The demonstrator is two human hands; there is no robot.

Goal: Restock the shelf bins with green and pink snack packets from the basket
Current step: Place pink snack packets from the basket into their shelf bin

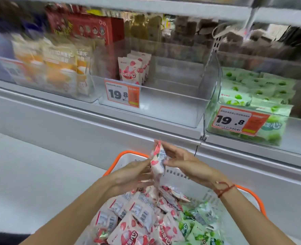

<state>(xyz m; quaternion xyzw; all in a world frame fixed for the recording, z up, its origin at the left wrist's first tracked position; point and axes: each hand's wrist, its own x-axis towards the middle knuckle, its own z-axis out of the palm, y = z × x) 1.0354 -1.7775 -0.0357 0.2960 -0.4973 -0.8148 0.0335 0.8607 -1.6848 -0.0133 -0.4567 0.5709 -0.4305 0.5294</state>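
Pink and white, the strawberry-printed snack packet stands upright between my two hands above the white plastic basket with the orange rim, and that is all the head view gives me. My left hand pinches its lower left edge, fingers curled onto the film; my right hand holds its right side, fingers closed on it as well. More pink packets and green ones fill the basket below. The clear plastic bin with the orange price tag holds only a short upright row of pink packets at its left. I judge the good move is to square this packet face-forward, lift it over the bin's front wall and stand it upright beside that row, not in the green bin to the right.
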